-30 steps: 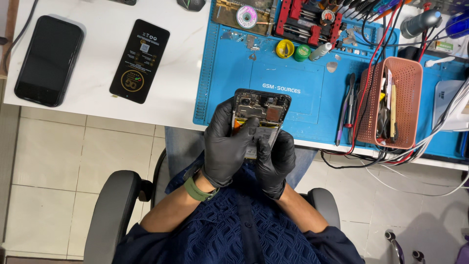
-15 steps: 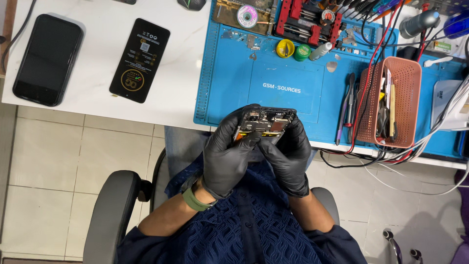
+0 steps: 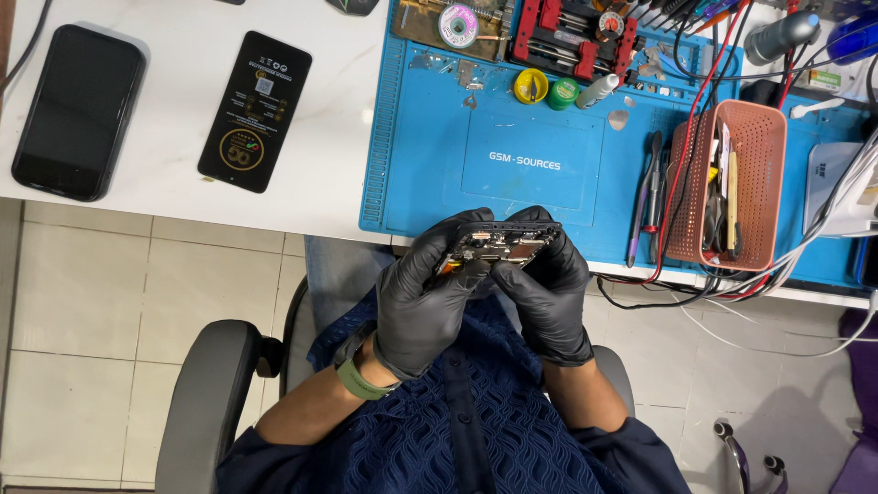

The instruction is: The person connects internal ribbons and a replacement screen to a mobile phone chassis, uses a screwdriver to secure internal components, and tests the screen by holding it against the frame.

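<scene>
Opened phone gripped by left hand, right hand; black rectangular package on table.

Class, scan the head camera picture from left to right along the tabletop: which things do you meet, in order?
Black phone lying screen-up → black card-like phone back with a gold emblem → blue work mat → yellow round tin → green round tin → pink mesh basket of tools.

Left hand black-gloved, fingers curled up toward 1 o'clock, green band on wrist. Right hand gloved, fingers curled toward 11 o'clock. Hands together, forearms bare.
</scene>
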